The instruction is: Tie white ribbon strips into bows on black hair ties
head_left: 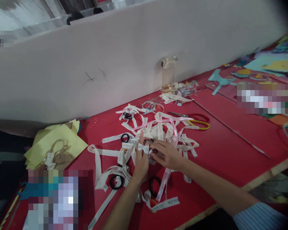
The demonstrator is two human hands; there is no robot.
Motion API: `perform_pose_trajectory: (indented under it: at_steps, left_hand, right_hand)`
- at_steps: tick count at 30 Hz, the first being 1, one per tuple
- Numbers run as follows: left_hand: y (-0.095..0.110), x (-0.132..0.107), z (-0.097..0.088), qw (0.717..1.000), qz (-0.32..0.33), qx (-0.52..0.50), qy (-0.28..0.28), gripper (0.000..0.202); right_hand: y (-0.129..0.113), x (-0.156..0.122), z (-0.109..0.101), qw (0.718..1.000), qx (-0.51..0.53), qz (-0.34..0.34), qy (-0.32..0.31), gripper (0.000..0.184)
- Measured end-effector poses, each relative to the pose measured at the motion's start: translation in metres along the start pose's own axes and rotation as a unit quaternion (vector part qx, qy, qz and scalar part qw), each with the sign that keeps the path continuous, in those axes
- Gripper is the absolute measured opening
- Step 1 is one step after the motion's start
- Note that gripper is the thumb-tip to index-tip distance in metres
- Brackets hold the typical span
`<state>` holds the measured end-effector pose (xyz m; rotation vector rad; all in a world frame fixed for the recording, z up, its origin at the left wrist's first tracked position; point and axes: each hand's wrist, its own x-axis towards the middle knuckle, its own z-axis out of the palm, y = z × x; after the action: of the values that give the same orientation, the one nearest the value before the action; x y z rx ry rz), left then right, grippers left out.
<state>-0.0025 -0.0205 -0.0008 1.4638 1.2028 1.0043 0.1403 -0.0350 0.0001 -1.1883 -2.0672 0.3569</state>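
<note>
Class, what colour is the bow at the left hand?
The bow is white with dark lettering; see the head view.

The left hand [141, 158] stands upright, 1 digit [141, 138] pointing up; below it slopes the bare left forearm [124, 201]. Just right of the left hand, the right hand [168, 155] bends its fingers [157, 144] toward it, the right forearm [213, 185] farther right.

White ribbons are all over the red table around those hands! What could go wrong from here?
The small white bow at the left hand might come loose if the right hand tugs it too hard.

The white ribbons lie heaped and crossing each other, so pulling one could drag others into a tangle.

The scissors lie beside the heap with their blades showing, so reaching there without looking might nick a finger.
</note>
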Motion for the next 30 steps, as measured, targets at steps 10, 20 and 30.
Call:
perform_pose_trajectory:
  at_steps: [10, 20, 30]
  left_hand:
    - [-0.002, -0.001, -0.002, 0.999, 0.025, -0.015, -0.029, 0.044]
    - [0.002, -0.002, -0.001, 0.999, 0.029, -0.019, -0.023, 0.045]
    - [0.0, -0.003, 0.0, 0.995, 0.078, -0.032, -0.043, 0.048]
  right_hand:
    - [0.0, -0.001, 0.003, 0.993, 0.053, -0.011, 0.106, 0.018]
    - [-0.002, -0.001, -0.001, 0.986, 0.113, 0.013, 0.125, 0.018]
    - [0.004, -0.003, 0.012, 0.989, 0.041, -0.058, 0.129, 0.015]
